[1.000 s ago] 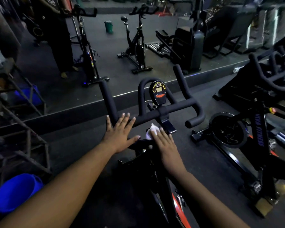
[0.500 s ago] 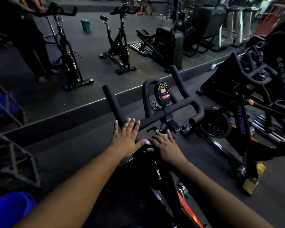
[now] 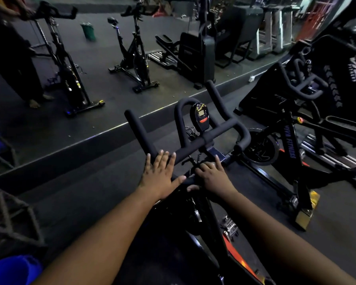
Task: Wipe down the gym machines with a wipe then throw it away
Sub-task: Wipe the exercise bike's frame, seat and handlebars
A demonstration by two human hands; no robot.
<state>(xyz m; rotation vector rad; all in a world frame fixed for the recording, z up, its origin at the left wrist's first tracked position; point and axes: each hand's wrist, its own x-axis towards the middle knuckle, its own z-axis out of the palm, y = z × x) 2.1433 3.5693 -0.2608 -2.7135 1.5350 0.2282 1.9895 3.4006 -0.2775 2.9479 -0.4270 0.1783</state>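
my left hand (image 3: 159,177) lies flat, fingers apart, on the exercise bike's handlebar (image 3: 195,144) near its left bend, my right hand (image 3: 213,175) curls by the stem, presumably over the unseen wipe, likely soft, light, best pinched bunched.

Dim, murky wide-angle view, blurred and bent at the edges.
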